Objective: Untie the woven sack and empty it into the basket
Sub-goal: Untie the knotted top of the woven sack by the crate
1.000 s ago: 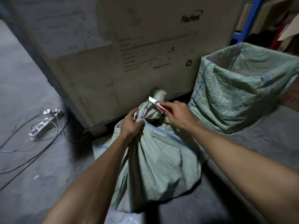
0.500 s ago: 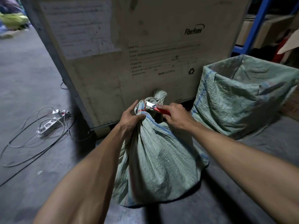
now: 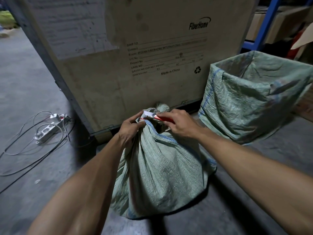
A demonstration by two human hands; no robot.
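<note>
My left hand (image 3: 129,128) is closed around the gathered neck of the woven sack (image 3: 160,168), fingers bunching the cloth just below the red tie (image 3: 143,118) that binds it. My right hand (image 3: 179,125) grips a small cutter with a red handle (image 3: 163,118); its pale blade (image 3: 149,114) points left and lies at the tie, right above my left thumb. Whether the edge is actually touching the tie I cannot tell, since the spot is small and dim. Above the tie, the sack's twisted topknot (image 3: 161,106) sticks up.

The sack itself stands on the grey concrete floor (image 3: 30,82) between my forearms, full and lumpy, green with a blue stripe running down from the neck. It is still tied.

Behind it, nearly against the topknot, rises a big pale shipping crate (image 3: 135,65) printed with "FiberHome" and "Made in China". To the right, near the sack but apart from it, stands the basket (image 3: 254,102), open at the top and lined or covered with the same green woven cloth. Beyond that are blue shelf posts (image 3: 264,26) with cardboard boxes. Off to the left, well apart, a white power strip (image 3: 46,131) lies on the floor among loose cables.
</note>
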